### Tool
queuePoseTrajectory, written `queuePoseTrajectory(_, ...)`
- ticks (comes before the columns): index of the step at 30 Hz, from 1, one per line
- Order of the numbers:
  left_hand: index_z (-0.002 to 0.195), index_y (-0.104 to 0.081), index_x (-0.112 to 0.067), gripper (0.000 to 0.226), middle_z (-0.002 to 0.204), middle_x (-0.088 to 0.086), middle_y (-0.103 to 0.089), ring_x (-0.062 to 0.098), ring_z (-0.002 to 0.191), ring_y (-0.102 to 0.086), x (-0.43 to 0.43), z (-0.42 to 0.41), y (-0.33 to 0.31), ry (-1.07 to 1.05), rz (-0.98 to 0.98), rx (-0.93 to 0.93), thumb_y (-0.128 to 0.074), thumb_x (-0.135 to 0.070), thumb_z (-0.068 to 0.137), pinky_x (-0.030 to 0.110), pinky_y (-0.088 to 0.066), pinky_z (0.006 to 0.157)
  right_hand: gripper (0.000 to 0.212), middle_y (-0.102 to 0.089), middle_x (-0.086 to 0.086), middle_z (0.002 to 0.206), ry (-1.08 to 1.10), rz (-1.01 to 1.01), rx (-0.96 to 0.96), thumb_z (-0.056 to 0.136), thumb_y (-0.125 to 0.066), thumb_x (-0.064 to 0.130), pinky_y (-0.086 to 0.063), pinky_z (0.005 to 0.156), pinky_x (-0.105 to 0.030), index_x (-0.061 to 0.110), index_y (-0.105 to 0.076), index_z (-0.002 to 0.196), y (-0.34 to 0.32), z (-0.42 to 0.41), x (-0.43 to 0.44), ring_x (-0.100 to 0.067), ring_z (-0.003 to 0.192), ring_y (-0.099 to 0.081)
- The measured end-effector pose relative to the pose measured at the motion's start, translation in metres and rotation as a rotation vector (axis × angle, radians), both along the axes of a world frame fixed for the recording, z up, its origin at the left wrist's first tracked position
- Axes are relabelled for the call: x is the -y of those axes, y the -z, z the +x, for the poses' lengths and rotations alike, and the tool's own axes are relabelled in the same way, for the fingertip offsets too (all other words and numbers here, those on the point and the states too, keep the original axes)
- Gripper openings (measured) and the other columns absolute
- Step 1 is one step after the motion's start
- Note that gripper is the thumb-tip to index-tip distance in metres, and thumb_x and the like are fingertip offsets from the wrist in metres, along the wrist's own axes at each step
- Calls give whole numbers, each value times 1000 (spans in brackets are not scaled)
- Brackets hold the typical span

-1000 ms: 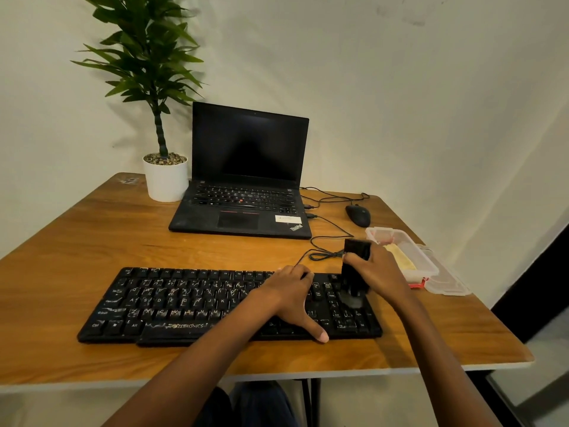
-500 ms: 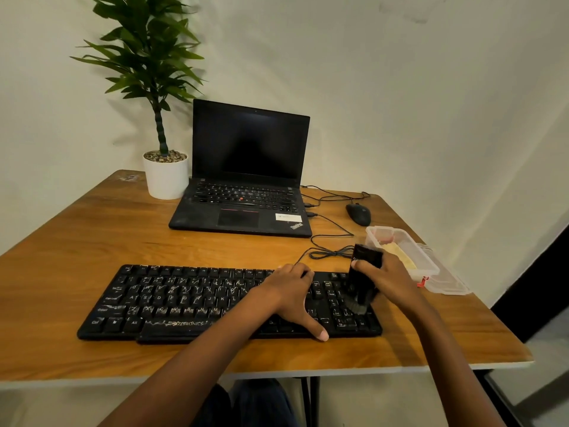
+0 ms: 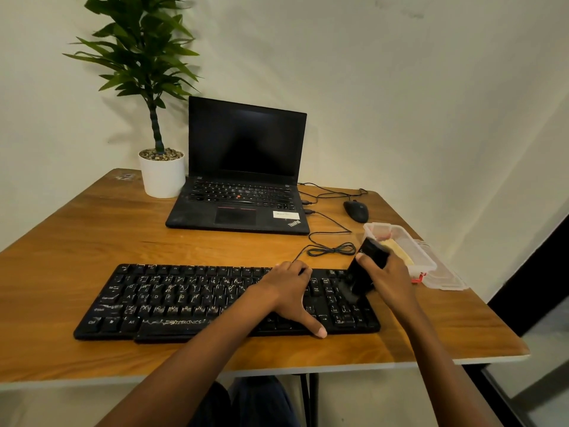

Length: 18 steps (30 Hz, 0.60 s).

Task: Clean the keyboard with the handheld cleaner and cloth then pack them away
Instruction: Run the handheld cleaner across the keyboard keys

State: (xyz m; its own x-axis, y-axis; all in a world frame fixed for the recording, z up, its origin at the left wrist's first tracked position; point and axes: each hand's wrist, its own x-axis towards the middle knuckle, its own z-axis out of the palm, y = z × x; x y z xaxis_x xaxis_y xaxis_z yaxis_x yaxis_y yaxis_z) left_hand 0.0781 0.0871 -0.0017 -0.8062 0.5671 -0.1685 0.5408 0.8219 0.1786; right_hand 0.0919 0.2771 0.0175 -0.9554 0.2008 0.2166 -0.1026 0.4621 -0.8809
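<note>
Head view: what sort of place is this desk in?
Probably a home or small office work corner. A wooden table by a plain wall carries an open laptop, a wired mouse, a black keyboard and a potted plant.

Black handheld cleaner (image 3: 358, 283) tilted over right end of keyboard (image 3: 184, 300)

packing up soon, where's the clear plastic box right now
Head view: the clear plastic box sits open near the wooden table's right edge, just beyond the right hand gripping the black handheld cleaner.
</note>
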Motion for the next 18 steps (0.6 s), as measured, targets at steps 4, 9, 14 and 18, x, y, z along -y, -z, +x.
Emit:
queuePoseTrajectory(4,150,-7,-9,118,156,3,-6,25,142,-7,0,0,0,-8,10,10,-66,-68,67,39,-13,115,12,-59,1,81,-76,64,125,88,-57,20,-52,64,-32,24,-49,80,-7,-2,-3,-13,77,-59)
queuePoseTrajectory(9,149,-8,-9,118,156,3,-7,25,142,-8,0,-1,1,-12,12,6,-66,-69,66,39,-14,115,26,-58,4,99,-38,184,-23,88,-59,28,-52,77,-30,20,-50,110,-2,-7,11,-13,93,-56)
queuePoseTrajectory(14,149,-11,-8,118,154,4,-10,25,141,-11,0,-1,1,-12,19,-5,-66,-69,65,39,-16,115,21,-57,3,94,-99,382,57,86,-60,30,-52,78,-34,22,-46,99,-4,2,16,-14,90,-57)
queuePoseTrajectory(18,148,-13,-7,117,154,4,-11,25,140,-12,0,0,1,-8,22,-14,-66,-69,65,39,-16,115,12,-58,4,80,-134,376,186,86,-59,27,-52,71,-31,20,-49,84,-13,2,7,-13,78,-58)
